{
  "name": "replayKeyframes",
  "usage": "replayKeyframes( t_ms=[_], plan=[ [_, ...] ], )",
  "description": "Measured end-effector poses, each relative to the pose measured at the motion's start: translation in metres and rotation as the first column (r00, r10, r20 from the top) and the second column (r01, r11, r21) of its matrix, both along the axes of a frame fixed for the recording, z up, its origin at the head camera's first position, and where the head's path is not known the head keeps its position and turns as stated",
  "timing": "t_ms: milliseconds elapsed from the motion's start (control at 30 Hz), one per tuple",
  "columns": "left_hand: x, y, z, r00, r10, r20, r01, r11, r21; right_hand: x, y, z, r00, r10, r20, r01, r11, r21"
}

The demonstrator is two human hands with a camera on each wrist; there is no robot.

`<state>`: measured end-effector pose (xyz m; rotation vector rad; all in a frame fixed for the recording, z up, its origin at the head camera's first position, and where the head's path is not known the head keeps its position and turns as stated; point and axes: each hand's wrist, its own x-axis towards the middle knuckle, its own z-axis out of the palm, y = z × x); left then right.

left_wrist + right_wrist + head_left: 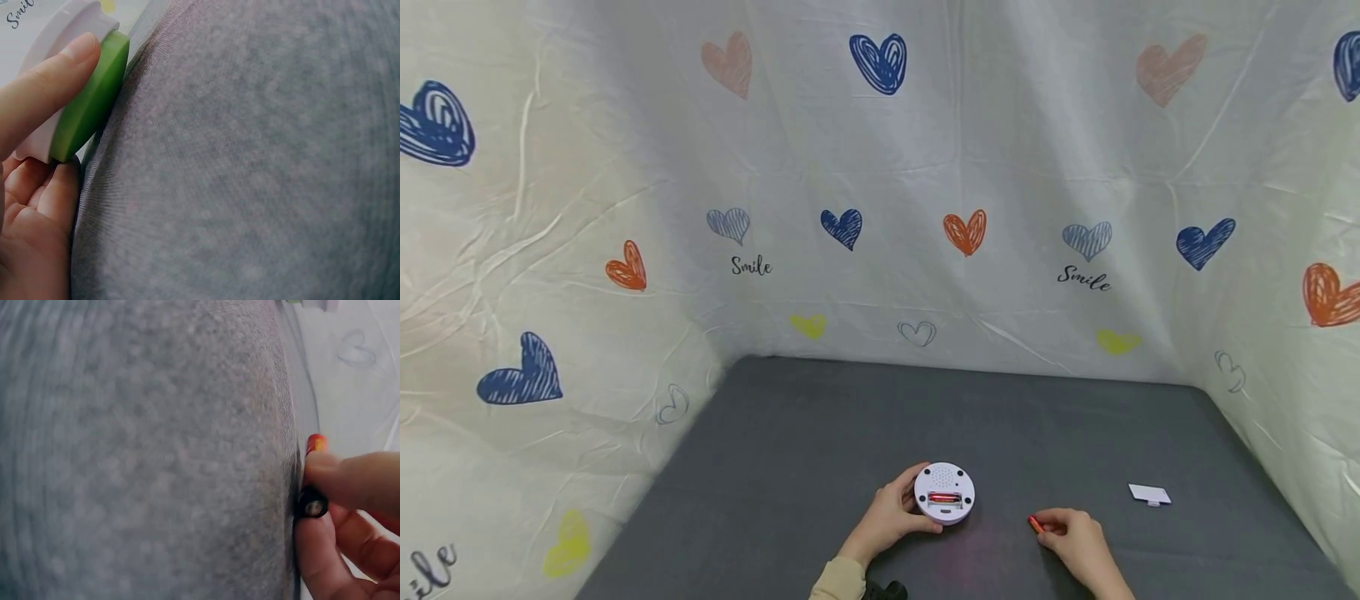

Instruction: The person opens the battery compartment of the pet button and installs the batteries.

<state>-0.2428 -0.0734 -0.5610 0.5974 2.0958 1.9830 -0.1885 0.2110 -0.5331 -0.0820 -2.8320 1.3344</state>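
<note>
My left hand (889, 518) grips a round white device (943, 479) by its edge, thumb below and fingers round the far side. The device's underside faces up, showing small speaker holes, dark feet and an uncovered battery compartment with a red battery (944, 497) in it. In the left wrist view its other side is a green part (94, 100). To the right, my right hand (1078, 543) pinches a small red battery (1035, 523) between thumb and fingers. The right wrist view shows its black end (313, 503); the thumb hides its middle.
A white battery cover (1148, 493) with a small tab lies on the dark grey tabletop (820, 425), right of my right hand. Pale sheeting (1030, 150) printed with hearts stands behind the table and at both sides. A small black object (886, 591) shows by the left sleeve.
</note>
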Motion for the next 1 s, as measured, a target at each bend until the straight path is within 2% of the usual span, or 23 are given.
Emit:
replayKeyframes(
  t_ms=[100, 200, 333, 467, 800, 933, 1000],
  plan=[
    [0.0, 0.0, 0.0, 1.0, 0.003, 0.002, -0.003, 1.0, -0.005, 0.0, 0.0, -0.002, 0.999, -0.047, 0.017, 0.049, 0.992, -0.113],
    [0.0, 0.0, 0.0, 1.0, 0.009, 0.006, -0.009, 1.0, -0.012, -0.001, -0.003, -0.003, 0.996, -0.075, 0.049, 0.085, 0.966, -0.245],
    [0.0, 0.0, 0.001, 1.0, 0.012, 0.011, -0.012, 1.0, -0.016, -0.002, -0.007, -0.001, 0.993, -0.077, 0.086, 0.107, 0.894, -0.436],
    [0.0, 0.001, 0.0, 1.0, 0.01, 0.011, -0.01, 1.0, -0.021, -0.004, -0.011, 0.0, 0.994, -0.054, 0.09, 0.096, 0.82, -0.565],
    [0.0, 0.0, 0.002, 1.0, 0.011, 0.013, -0.01, 0.999, -0.035, -0.008, -0.028, 0.0, 0.998, -0.027, 0.05, 0.054, 0.704, -0.708],
    [0.001, 0.001, 0.003, 1.0, 0.014, 0.027, -0.013, 0.999, -0.04, -0.011, -0.038, 0.002, 1.0, -0.001, 0.031, 0.023, 0.673, -0.739],
    [0.001, 0.001, 0.003, 0.999, 0.015, 0.032, -0.014, 0.999, -0.042, -0.012, -0.044, 0.004, 1.0, 0.011, 0.029, 0.014, 0.668, -0.744]
  ],
)
